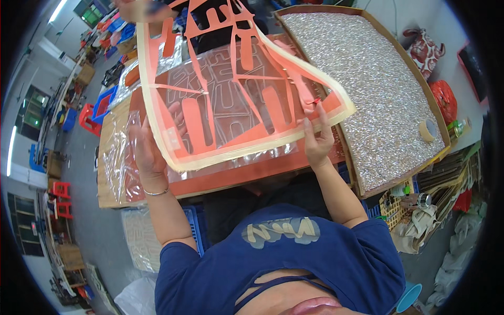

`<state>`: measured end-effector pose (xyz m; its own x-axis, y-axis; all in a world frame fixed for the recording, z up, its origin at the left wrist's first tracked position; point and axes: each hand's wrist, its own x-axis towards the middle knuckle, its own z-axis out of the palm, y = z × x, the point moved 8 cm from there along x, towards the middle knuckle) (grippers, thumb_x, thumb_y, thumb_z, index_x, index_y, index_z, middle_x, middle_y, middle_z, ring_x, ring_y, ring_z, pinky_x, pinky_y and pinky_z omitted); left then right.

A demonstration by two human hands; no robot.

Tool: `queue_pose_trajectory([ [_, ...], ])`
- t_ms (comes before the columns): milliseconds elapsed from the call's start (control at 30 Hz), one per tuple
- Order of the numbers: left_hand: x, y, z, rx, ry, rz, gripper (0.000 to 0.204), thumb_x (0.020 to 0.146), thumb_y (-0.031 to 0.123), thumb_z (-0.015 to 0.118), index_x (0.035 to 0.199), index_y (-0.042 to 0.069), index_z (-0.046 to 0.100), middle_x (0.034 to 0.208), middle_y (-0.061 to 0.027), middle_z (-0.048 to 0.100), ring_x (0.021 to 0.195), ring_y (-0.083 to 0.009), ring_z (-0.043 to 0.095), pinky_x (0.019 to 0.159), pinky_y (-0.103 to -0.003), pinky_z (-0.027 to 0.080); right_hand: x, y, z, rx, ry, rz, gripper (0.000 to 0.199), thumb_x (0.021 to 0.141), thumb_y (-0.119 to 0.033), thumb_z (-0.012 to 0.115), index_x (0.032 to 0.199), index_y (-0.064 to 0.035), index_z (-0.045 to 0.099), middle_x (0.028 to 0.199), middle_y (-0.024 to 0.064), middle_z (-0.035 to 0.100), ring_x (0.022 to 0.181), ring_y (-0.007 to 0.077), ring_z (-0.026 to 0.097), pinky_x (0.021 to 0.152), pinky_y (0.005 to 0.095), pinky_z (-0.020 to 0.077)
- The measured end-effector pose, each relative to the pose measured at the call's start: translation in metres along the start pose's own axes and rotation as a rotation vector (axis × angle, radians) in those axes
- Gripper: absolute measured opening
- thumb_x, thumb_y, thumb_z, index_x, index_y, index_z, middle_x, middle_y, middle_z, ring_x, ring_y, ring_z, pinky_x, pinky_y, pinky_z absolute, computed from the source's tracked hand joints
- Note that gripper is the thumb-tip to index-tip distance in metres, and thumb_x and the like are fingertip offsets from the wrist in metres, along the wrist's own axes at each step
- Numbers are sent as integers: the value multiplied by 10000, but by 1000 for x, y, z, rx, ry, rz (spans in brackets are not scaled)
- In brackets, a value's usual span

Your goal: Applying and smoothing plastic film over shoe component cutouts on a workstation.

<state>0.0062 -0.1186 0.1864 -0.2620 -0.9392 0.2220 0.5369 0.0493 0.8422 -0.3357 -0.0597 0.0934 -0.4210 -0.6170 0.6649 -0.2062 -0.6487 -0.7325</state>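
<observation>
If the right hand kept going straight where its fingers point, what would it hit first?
The right hand is already at the pink sheet; going on along it, it would likely meet the cream border first. Depth is unclear.

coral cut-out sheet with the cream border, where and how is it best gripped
Likely by the cream border, from the near side, with the left hand and right hand spread toward the two near corners. The border runs as a continuous band, while the coral cut-out sheet inside it has open gaps and narrow strips that could bend.
</observation>
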Motion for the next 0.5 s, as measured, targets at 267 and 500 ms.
queue_pose_trajectory([
  [267,-66,-66,-103,242,333,-408,396,811,-36,546,1198,-89,477,1052,-246,622,876,-341,665,782,-443,572,-29,80,-21,101,187,515,469,891,19,525,1347,41,419,1353,121,467,1156,179,511,980,290,404],
  [500,-81,-79,-169,224,393,-461,372,834,0,552,1183,-104,474,1034,-251,626,865,-326,665,770,-415,578,-4,123,-28,263,132,871,659,841,33,570,1422,23,258,1174,165,568,1011,212,600,810,331,528],
])
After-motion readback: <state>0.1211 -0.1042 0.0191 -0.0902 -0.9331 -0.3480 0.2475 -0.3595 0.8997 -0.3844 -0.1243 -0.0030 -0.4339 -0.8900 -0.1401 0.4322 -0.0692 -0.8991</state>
